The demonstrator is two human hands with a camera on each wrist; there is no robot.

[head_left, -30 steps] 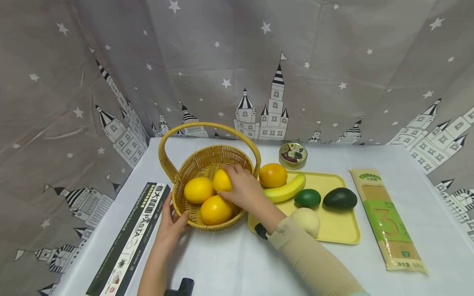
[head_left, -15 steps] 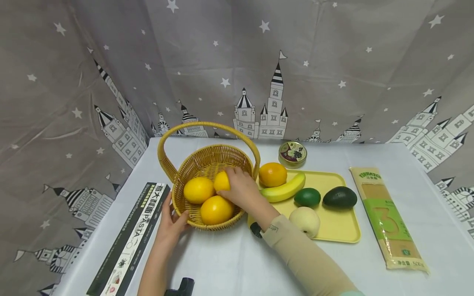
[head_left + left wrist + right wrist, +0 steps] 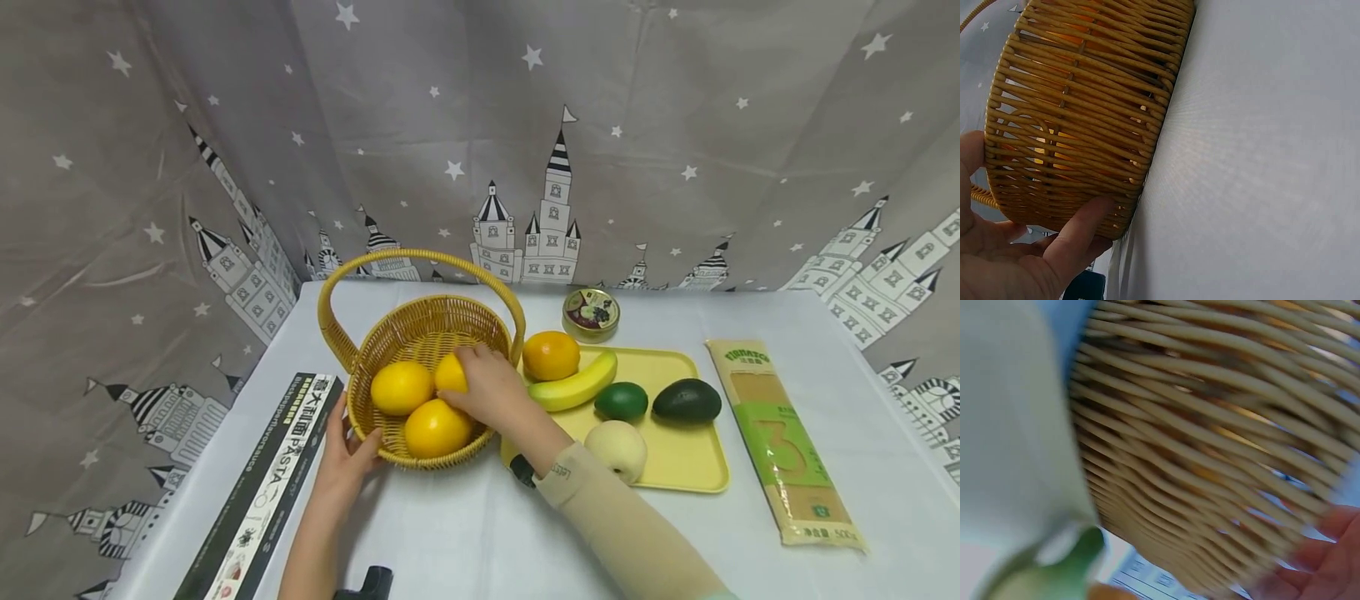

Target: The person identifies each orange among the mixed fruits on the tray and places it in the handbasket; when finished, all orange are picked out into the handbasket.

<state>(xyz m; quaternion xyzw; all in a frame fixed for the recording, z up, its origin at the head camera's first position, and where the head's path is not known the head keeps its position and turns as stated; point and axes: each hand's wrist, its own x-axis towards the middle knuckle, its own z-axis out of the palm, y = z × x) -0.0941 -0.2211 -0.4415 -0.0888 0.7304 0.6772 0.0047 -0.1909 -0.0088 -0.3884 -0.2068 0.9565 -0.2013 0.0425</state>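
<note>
A woven basket [image 3: 431, 312] with a tall arched handle stands at centre-left in the head view. My left hand [image 3: 347, 467] grips its near left side. In the left wrist view that hand's fingers [image 3: 1079, 231] press against the basket's wicker wall [image 3: 1079, 112]. Reaching over the right rim, my right hand [image 3: 491, 392] holds a yellow lemon-like fruit [image 3: 450, 372] inside the basket, its fingers covering the fruit's right side. Two similar fruits, one yellow [image 3: 402, 387] and one yellow-orange [image 3: 438, 429], lie beside it. Wicker fills much of the right wrist view.
Right of the basket, a yellow tray [image 3: 682, 467] bears an orange [image 3: 551, 356], a banana [image 3: 573, 387], a small green fruit [image 3: 621, 402], an avocado [image 3: 686, 401] and a pale round fruit [image 3: 617, 450]. A tin [image 3: 591, 313], a pasta packet [image 3: 783, 442] and a pasta box [image 3: 262, 483] lie around.
</note>
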